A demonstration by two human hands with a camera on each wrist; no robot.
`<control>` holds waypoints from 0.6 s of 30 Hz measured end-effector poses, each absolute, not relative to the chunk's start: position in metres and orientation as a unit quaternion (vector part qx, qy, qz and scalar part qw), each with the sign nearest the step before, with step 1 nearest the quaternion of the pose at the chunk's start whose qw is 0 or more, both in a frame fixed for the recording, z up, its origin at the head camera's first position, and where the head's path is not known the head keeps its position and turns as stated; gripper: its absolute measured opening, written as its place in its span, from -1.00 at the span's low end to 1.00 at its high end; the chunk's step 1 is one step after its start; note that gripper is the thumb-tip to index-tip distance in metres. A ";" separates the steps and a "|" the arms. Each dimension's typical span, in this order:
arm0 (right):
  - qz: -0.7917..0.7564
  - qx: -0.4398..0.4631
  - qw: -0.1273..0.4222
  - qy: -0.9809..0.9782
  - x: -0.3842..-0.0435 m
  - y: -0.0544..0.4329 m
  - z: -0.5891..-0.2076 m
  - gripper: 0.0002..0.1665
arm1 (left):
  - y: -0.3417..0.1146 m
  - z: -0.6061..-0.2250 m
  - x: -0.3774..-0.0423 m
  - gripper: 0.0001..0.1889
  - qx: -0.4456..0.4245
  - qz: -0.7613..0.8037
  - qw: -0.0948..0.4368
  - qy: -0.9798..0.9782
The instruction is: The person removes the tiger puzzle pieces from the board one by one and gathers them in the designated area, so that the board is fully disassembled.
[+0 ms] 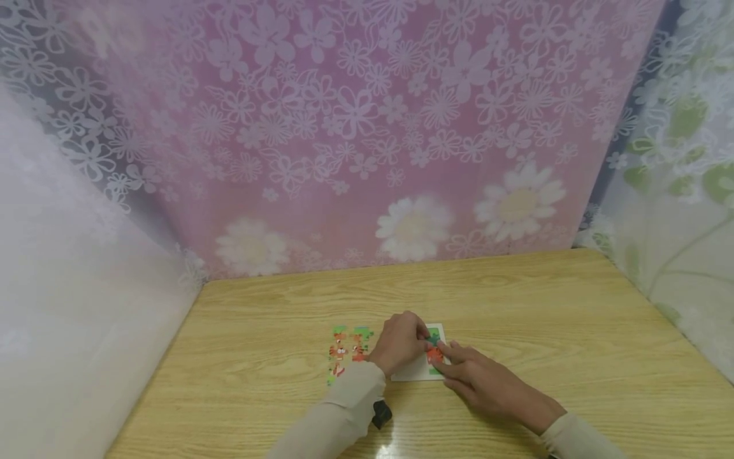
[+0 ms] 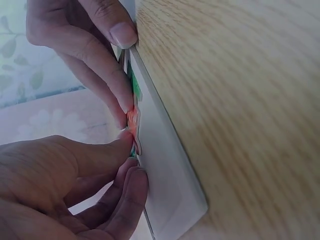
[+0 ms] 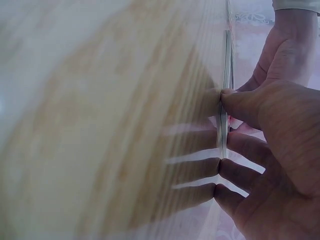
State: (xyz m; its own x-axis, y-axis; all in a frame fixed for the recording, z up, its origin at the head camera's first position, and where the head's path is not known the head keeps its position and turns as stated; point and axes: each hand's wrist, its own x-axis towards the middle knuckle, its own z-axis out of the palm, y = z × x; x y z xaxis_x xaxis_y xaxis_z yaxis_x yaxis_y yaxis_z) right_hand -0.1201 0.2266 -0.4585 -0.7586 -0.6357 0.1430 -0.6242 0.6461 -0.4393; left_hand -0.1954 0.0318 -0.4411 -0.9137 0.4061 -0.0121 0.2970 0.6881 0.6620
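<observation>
A white puzzle board lies on the table with a column of assembled pieces, green and red-orange, along its right side. My left hand reaches over the board with curled fingers, its thumb and fingertips pinching a small green puzzle piece at the top of that column. My right hand lies at the board's right edge, fingers extended; some fingertips press on the red-orange pieces. In the right wrist view, its thumb and fingers touch the board's edge and the table. My fingers hide part of the column.
Two strips of joined puzzle pieces with an orange animal picture lie left of the board, partly behind my left forearm. A black strap is on the left wrist. Floral curtains stand around the wood-grain table.
</observation>
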 end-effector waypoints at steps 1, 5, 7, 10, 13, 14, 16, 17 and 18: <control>-0.238 -0.347 0.012 0.907 -0.120 0.226 -0.458 -0.54 | 0.032 -0.442 -0.196 -0.96 0.193 0.350 0.080 0.913; -0.238 -0.345 0.013 0.908 -0.119 0.226 -0.458 -0.54 | 0.031 -0.444 -0.197 -0.96 0.199 0.360 0.082 0.908; -0.238 -0.344 0.014 0.908 -0.119 0.226 -0.457 -0.54 | 0.031 -0.444 -0.197 -0.96 0.201 0.362 0.082 0.907; -0.237 -0.344 0.015 0.909 -0.120 0.226 -0.458 -0.54 | 0.031 -0.444 -0.197 -0.96 0.201 0.363 0.084 0.906; -0.235 -0.345 0.013 0.909 -0.120 0.227 -0.458 -0.54 | 0.031 -0.444 -0.197 -0.96 0.197 0.364 0.088 0.906; -0.234 -0.345 0.013 0.909 -0.120 0.227 -0.459 -0.54 | 0.031 -0.443 -0.197 -0.96 0.195 0.364 0.088 0.907; -0.234 -0.346 0.011 0.908 -0.120 0.227 -0.459 -0.54 | 0.031 -0.443 -0.196 -0.97 0.192 0.363 0.089 0.907; -0.235 -0.346 0.011 0.908 -0.120 0.227 -0.459 -0.54 | 0.031 -0.443 -0.196 -0.97 0.192 0.362 0.089 0.908; -0.235 -0.348 0.009 0.908 -0.121 0.227 -0.458 -0.54 | 0.031 -0.443 -0.196 -0.97 0.191 0.362 0.089 0.908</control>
